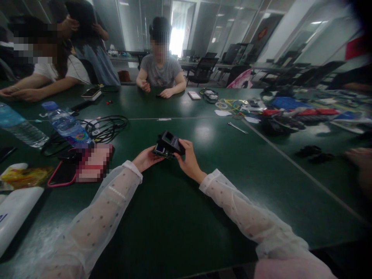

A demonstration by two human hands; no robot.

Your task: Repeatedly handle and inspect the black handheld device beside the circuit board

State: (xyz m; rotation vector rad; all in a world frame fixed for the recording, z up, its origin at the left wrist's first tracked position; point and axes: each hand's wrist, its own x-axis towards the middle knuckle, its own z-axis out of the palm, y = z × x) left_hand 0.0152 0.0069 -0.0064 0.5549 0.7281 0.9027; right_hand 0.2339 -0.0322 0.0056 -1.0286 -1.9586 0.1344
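Note:
Above the green table (174, 201), my left hand (147, 158) grips a small circuit board (164, 152) with a little screen on it. My right hand (187, 157) holds a black plastic cover (172, 142) with a rectangular window, tilted over the board. Cover and board overlap between my two hands; whether they are joined I cannot tell. The fingertips of my left hand are partly hidden behind the board.
Water bottles (68, 124), coiled black cables (109, 128) and a red-edged phone (62, 172) are on the left. A wrench (237, 128) lies right of centre, with wires and tools (287, 112) beyond. Several people are around the table, one person (161, 71) opposite.

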